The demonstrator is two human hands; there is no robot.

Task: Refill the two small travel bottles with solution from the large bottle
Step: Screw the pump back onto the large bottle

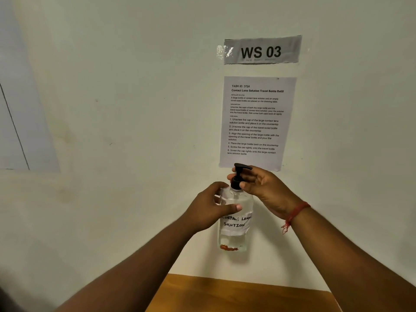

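I hold the large clear bottle (pixel 235 235) upright in the air in front of the wall. It carries a white label handwritten "Contact Lens Solution" and has a little liquid at its bottom. My left hand (pixel 209 209) wraps around the bottle's upper body. My right hand (pixel 262 189) grips the black pump cap (pixel 238 176) at the neck, fingers around the collar. The pump cap sits on the bottle. No small travel bottles are in view.
A brown wooden tabletop (pixel 243 293) shows at the bottom, below the bottle. On the white wall behind hang a "WS 03" sign (pixel 262 50) and a printed task sheet (pixel 256 122). A red thread bracelet (pixel 295 213) circles my right wrist.
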